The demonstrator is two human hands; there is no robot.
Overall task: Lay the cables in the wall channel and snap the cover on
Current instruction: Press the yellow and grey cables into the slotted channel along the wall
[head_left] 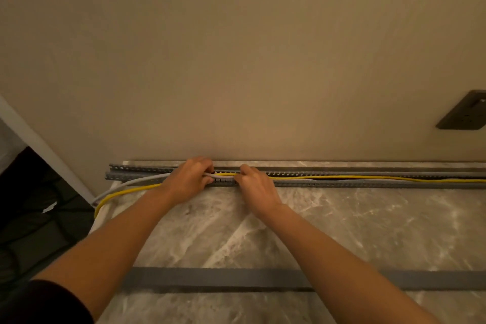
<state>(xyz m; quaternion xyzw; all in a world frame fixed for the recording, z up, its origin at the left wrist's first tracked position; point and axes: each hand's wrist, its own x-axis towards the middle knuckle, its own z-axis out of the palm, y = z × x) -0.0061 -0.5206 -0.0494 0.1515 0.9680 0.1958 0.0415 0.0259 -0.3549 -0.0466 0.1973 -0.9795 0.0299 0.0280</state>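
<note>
A long grey slotted channel [368, 183] lies open along the foot of the beige wall, at the back of a marble counter [342, 223]. A yellow cable [342, 178] and a grey cable [136, 181] run inside it to the right and spill out over the counter's left end. My left hand [188, 181] pinches both cables at the channel's left part. My right hand [256, 187] grips them just to the right, fingers pressed on the channel. The flat grey cover [215, 277] lies loose across the counter near me.
A dark wall socket plate [462, 114] sits on the wall at the far right. A white door frame [39, 144] slants at the left, with a dark floor area [31, 218] below the counter's left edge.
</note>
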